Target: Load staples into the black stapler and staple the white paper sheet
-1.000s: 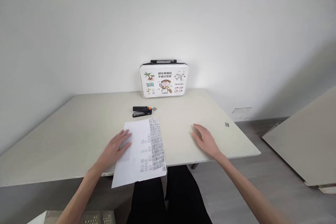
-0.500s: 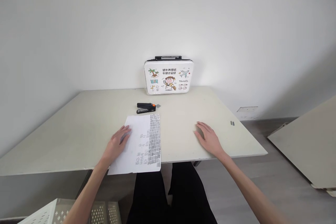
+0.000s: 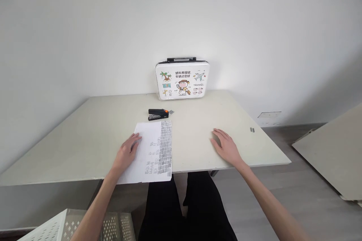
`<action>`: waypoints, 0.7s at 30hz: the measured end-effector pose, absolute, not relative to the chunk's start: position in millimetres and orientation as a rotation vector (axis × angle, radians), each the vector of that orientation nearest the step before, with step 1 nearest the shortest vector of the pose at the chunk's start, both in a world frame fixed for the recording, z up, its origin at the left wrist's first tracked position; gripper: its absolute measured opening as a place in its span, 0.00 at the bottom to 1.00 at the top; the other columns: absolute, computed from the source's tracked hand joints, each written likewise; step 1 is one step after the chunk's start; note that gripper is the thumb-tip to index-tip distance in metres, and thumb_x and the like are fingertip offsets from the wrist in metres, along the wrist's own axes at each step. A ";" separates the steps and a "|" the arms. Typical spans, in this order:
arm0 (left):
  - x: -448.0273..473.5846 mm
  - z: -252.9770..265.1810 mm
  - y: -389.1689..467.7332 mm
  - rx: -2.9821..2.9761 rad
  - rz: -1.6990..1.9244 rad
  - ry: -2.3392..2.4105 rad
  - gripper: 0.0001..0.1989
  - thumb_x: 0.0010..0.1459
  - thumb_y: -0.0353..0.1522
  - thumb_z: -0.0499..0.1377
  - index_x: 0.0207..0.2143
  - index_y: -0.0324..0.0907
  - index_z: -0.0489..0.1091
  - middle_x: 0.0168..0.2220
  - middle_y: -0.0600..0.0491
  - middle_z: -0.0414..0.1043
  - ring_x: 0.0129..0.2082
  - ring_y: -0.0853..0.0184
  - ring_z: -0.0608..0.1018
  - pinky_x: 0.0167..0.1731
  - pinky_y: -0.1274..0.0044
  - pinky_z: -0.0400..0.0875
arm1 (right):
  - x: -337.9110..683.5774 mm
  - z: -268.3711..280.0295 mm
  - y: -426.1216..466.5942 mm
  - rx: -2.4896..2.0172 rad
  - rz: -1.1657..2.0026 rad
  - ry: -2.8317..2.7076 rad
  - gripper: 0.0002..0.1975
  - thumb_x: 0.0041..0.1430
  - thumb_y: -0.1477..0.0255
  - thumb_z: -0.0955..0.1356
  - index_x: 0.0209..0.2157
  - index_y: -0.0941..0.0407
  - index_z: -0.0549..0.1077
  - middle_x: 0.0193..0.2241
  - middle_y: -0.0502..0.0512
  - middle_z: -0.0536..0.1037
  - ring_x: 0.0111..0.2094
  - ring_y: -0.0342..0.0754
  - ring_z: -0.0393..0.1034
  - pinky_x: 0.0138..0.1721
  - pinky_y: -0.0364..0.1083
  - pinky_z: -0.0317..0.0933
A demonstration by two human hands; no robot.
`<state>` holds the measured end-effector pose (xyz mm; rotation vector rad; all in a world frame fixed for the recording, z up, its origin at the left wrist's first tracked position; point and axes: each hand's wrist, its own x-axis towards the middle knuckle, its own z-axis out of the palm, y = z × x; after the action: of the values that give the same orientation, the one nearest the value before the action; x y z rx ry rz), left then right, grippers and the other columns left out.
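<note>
My left hand (image 3: 126,155) rests on the left side of a printed sheet of paper (image 3: 152,150), its fingers stretched out over the page. Dense dark print runs down the sheet's right side, and its bottom edge sticks out a little past the table's front edge. On the bare tabletop to the right lies my right hand (image 3: 226,147), thumb apart from the fingers, holding nothing. Just beyond the paper sits a black stapler (image 3: 158,114) with an orange part. Small grey staple strips (image 3: 171,112) lie against its right end.
A white cartoon-printed case (image 3: 183,81) with a black handle stands at the back of the pale table (image 3: 79,139), by the wall. More staple strips (image 3: 252,130) lie near the right edge. White perforated baskets (image 3: 65,226) are below at left; a pale panel (image 3: 333,158) stands at right.
The view has shifted slightly, so everything sits a little differently in the picture. Both hands keep practically the same place and pose on the table and paper.
</note>
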<state>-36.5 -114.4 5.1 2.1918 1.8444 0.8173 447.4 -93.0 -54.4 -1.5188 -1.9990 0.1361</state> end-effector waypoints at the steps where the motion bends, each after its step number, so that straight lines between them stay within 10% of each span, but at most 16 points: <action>1: -36.2 5.1 -114.3 2.191 0.816 1.856 0.22 0.70 0.43 0.46 0.57 0.47 0.72 0.65 0.52 0.69 0.69 0.57 0.65 0.66 0.60 0.64 | 447.4 -54.3 -93.0 -1.520 0.139 -1.999 0.27 0.73 0.53 0.57 0.62 0.54 0.69 0.65 0.61 0.70 0.67 0.60 0.61 0.65 0.62 0.58; 21: 25.8 64.7 -15.2 2.519 0.777 1.923 0.17 0.68 0.37 0.50 0.56 0.47 0.70 0.59 0.46 0.72 0.62 0.52 0.69 0.63 0.57 0.61 | 443.0 -49.8 -91.2 -1.514 0.116 -1.987 0.25 0.74 0.56 0.58 0.61 0.54 0.71 0.64 0.61 0.71 0.67 0.60 0.61 0.64 0.61 0.59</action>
<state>25.8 -15.2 64.7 2.5192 1.9232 0.7774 443.0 -91.2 -49.8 -1.5139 -1.9868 0.1162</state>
